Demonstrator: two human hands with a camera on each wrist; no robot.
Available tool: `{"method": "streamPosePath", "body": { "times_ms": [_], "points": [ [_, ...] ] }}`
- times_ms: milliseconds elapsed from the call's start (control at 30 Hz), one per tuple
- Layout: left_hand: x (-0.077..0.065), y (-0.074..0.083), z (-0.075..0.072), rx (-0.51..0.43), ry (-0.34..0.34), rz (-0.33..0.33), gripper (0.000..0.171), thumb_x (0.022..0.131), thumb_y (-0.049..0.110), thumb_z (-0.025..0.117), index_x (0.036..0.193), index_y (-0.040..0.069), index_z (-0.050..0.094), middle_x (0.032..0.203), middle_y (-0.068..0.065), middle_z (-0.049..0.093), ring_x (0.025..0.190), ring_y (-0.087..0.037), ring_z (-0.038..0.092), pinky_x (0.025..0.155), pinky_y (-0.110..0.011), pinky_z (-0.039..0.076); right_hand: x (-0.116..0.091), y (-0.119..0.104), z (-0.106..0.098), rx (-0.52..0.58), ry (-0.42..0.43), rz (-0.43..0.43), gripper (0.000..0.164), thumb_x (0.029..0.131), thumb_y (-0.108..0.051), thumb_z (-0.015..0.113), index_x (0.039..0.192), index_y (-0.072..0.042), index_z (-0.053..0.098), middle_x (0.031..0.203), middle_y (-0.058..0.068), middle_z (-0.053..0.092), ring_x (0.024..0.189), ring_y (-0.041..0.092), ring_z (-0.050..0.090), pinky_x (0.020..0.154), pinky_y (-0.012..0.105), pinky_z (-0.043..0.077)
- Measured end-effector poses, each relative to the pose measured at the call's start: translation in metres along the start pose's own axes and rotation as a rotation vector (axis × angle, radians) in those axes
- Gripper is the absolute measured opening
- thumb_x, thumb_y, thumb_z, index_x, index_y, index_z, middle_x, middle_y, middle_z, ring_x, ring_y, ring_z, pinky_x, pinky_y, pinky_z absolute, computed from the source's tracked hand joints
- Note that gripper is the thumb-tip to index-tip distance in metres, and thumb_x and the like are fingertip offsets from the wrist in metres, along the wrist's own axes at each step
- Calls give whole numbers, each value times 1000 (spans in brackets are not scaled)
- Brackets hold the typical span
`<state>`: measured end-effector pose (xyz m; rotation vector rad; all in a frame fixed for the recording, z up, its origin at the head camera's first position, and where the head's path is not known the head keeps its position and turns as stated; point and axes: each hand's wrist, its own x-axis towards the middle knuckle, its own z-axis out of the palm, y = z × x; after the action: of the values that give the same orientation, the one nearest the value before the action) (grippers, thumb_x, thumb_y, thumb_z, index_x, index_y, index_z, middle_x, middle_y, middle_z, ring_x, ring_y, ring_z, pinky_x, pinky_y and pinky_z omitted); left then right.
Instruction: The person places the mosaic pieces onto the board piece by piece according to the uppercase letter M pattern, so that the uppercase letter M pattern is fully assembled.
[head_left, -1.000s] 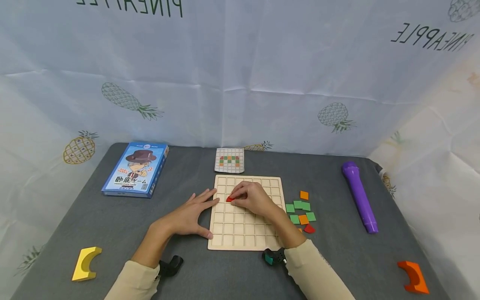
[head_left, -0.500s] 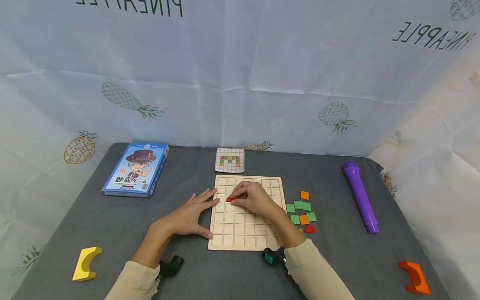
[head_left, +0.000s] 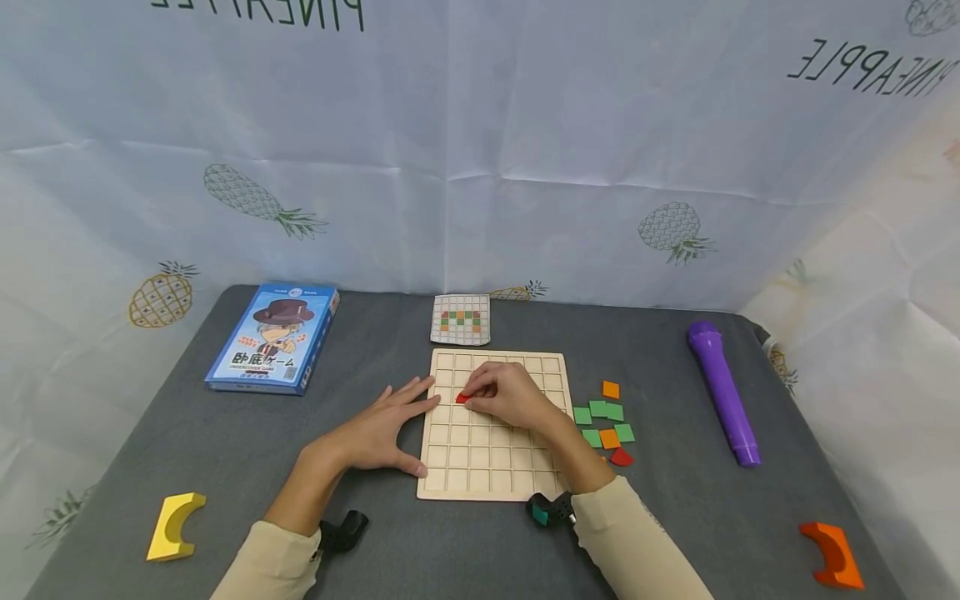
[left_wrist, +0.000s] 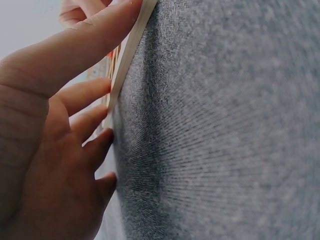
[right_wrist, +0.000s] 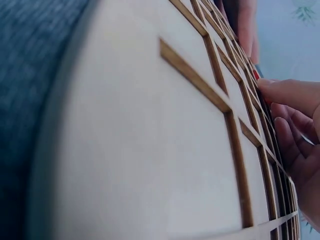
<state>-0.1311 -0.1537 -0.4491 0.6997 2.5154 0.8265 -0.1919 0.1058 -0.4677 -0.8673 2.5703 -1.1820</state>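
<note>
A pale wooden grid board point(head_left: 457, 482) lies on the grey table. Spread fingers of my left hand point(head_left: 375, 435) touch its left edge, with the thumb near the front left corner; the left wrist view shows that thumb point(left_wrist: 95, 42) against the board's side. Over the board's upper left part, my right hand point(head_left: 510, 396) pinches a small red tile point(head_left: 462, 398) between thumb and fingers. Part of the tile is hidden by the fingertips. In the right wrist view only a sliver of red point(right_wrist: 256, 74) shows beyond the thumb.
Green tiles point(head_left: 582, 416), orange tiles point(head_left: 611, 389) and a red tile point(head_left: 621, 457) lie right of the board. A pattern card point(head_left: 461, 333) is behind it. Around are a blue box point(head_left: 273, 337), purple microphone-shaped object point(head_left: 723, 392), yellow arch block point(head_left: 174, 527) and orange arch block point(head_left: 834, 554).
</note>
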Motion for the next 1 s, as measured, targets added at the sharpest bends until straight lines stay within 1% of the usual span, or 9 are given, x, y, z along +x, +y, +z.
{"method": "streamPosePath", "body": {
  "times_ms": [100,233,400,700,1000],
  "points": [
    [0,0,0,0,-1,0,105,73,45,90,157,7,40,173,-11,18,161,-41,13,125,-72,9,0,1,-1,4,10,-1,9,87,-11,81,95,-13,83,102,2,76,75,2,61,66,18,53],
    [1,-1,0,1,2,-3,105,73,45,91,157,8,40,173,-11,17,161,-41,13,125,-72,8,1,1,1,6,22,-6,9,88,-13,81,96,-16,82,101,0,77,79,4,64,68,18,54],
    [1,-1,0,2,-1,-6,105,73,46,90,157,8,40,173,-11,17,161,-41,13,125,-72,9,1,0,3,5,31,3,8,87,-14,81,95,-15,83,101,0,78,82,5,66,70,18,54],
    [1,-1,1,0,1,1,105,73,45,90,157,8,40,173,-11,18,160,-41,14,125,-72,9,0,0,0,3,-2,5,8,90,-9,76,93,-16,81,101,0,76,77,4,61,67,18,53],
    [0,-2,1,6,2,-1,105,73,45,90,157,8,40,173,-11,18,160,-41,14,125,-71,9,2,3,0,-15,-19,5,9,90,-11,76,95,-16,82,104,0,76,77,3,61,68,18,53]
  ]
}}
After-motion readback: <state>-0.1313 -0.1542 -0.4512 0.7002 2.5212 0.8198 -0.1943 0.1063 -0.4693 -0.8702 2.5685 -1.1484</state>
